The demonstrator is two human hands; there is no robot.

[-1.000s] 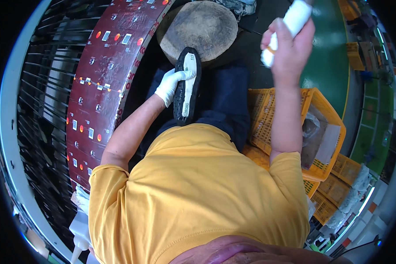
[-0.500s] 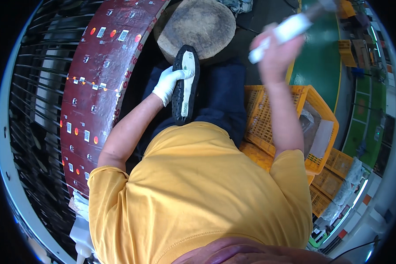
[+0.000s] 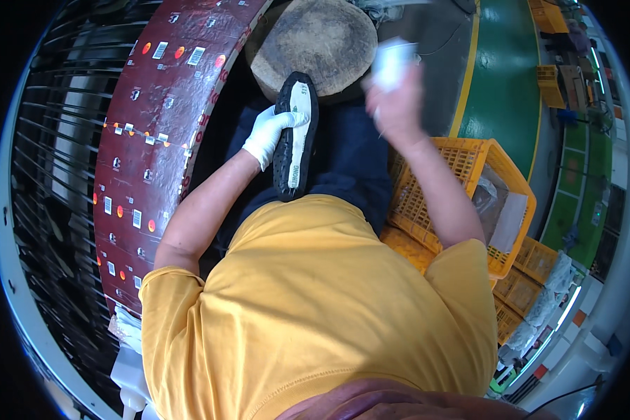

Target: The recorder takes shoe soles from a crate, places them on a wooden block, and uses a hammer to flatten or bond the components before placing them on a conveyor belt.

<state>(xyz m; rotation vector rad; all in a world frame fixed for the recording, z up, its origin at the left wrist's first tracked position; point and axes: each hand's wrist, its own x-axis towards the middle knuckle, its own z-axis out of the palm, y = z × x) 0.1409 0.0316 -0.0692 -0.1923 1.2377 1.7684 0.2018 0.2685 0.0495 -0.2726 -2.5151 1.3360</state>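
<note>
My left hand [image 3: 271,131], in a white glove, is closed around the middle of a black shoe upper [image 3: 282,164]. Its underside faces up, showing a pale insole strip [image 3: 297,150] with my thumb pressed on it. The toe end meets the near edge of a round wooden block [image 3: 315,45], while the other end points at my body. Raised to the right of the block, my bare right hand [image 3: 399,112] grips what looks like a hammer by its white handle [image 3: 393,64]. Motion smears the hand and tool, and the hammer's head is only a faint streak.
Left of me stands a dark red patterned panel [image 3: 154,126], beside a rack of dark bars [image 3: 56,140]. Yellow plastic crates [image 3: 441,164] sit close to my right arm. Farther right runs a green floor strip [image 3: 500,77] edged in yellow. A white bottle [image 3: 129,371] is at lower left.
My right hand has swept leftward and slightly down with the hammer, toward the wooden block. My left hand and the shoe upper have stayed in place.
</note>
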